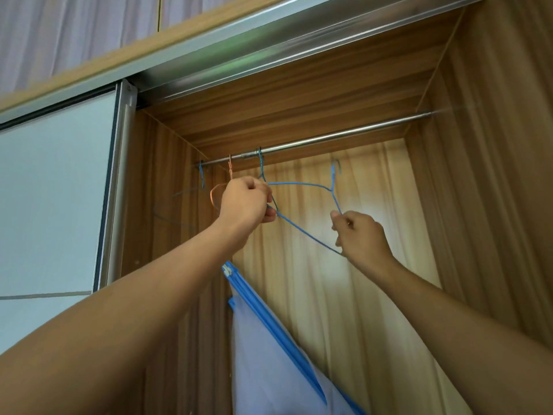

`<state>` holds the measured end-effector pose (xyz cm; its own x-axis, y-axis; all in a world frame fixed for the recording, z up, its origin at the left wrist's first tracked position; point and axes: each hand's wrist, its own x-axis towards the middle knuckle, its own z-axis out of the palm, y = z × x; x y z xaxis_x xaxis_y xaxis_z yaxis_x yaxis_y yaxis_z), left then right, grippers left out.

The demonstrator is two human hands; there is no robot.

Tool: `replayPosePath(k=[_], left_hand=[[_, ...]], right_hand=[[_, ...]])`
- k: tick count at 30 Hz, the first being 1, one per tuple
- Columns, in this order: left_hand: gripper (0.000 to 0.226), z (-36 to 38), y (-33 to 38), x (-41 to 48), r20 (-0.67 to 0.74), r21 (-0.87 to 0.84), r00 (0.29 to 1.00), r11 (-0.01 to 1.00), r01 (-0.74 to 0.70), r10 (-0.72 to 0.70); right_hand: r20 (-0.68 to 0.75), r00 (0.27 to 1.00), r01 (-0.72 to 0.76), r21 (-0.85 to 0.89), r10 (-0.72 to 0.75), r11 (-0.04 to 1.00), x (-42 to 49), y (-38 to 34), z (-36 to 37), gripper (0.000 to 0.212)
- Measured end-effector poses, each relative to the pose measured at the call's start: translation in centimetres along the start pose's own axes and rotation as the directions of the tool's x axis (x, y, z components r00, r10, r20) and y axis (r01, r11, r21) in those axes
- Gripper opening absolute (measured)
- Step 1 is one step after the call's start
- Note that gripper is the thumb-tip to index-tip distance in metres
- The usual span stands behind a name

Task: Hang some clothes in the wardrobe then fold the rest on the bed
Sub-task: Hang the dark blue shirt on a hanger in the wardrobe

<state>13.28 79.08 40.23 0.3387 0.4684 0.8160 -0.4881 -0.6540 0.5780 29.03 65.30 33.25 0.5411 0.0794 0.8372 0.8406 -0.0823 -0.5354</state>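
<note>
Just below the wardrobe rail [329, 137], we hold a blue wire hanger [299, 183], its hook off the rail. Our left hand [244, 203] is clenched around its left shoulder, under a teal hanger [261, 164] hooked on the rail. Our right hand [360, 235] pinches its right end. Further left on the rail hang a copper hanger [230, 170] and another blue hanger [202, 176]. Well beneath the rail leans a blue-edged white fabric item [269, 339].

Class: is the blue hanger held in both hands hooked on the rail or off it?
Off. The blue hanger has its hook below the rail, clear of it; left hand and right hand grip its wire.
</note>
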Motion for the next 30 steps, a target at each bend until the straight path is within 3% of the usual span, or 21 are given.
replayPosePath(k=[2,4,6,10,12,14,17,20,23,26,28,30], left_hand=[[0.027,0.3,-0.3,-1.8,0.037,0.049,0.998,0.998,-0.050,0.049],[0.026,0.3,-1.1,-3.7,0.083,0.115,0.990,0.986,-0.121,0.112],[0.023,0.1,-2.3,-5.6,0.124,0.139,0.980,0.975,-0.173,0.156],[0.020,-0.9,-5.2,-9.5,0.323,0.139,0.912,0.941,-0.309,0.252],[0.015,-1.3,-6.4,-11.0,0.474,0.166,0.811,0.869,-0.466,0.344],[0.030,-1.5,-7.1,-12.0,0.594,0.183,0.722,0.814,-0.551,0.355],[0.038,-1.9,-8.7,-11.5,0.612,0.250,0.715,0.776,-0.579,0.337],[0.032,-2.1,-11.3,-9.7,0.512,0.463,0.825,0.732,-0.499,0.239],[0.064,-2.2,-13.6,-8.6,0.444,0.646,0.894,0.667,-0.371,0.067],[0.070,-1.4,-14.7,-9.2,0.509,0.523,0.861,0.787,-0.328,0.021],[0.050,-0.4,-15.0,-10.2,0.562,0.349,0.827,0.912,-0.217,-0.019],[0.024,0.3,-15.3,-10.6,0.568,0.294,0.821,0.946,-0.139,-0.056]], right_hand=[[0.067,0.988,-0.145,0.118,0.138,0.982,0.6,-0.8,-0.1,0.048],[0.224,0.922,-0.367,0.243,0.316,0.898,0.6,-1.3,-0.1,0.074],[0.323,0.845,-0.520,0.302,0.427,0.799,0.2,-0.8,-0.4,0.080],[0.377,0.777,-0.629,0.416,0.505,0.657,-0.6,0.9,-0.3,0.038],[0.393,0.757,-0.653,0.455,0.522,0.605,-1.2,1.2,-0.1,0.022],[0.444,0.734,-0.679,0.446,0.514,0.583,-1.7,1.0,0.0,0.020],[0.585,0.684,-0.702,0.367,0.435,0.610,-2.8,0.8,-0.1,0.027],[0.696,0.644,-0.623,0.236,0.318,0.746,-4.1,1.3,-0.5,0.030],[0.769,0.606,-0.490,0.158,0.205,0.857,-5.0,2.6,-1.1,0.030],[0.837,0.531,-0.435,0.138,0.129,0.890,-5.8,3.8,-1.2,0.027],[0.863,0.491,-0.421,0.115,0.120,0.900,-6.6,4.7,-0.9,0.027],[0.874,0.470,-0.419,0.098,0.123,0.903,-7.7,5.7,-0.3,0.026]])
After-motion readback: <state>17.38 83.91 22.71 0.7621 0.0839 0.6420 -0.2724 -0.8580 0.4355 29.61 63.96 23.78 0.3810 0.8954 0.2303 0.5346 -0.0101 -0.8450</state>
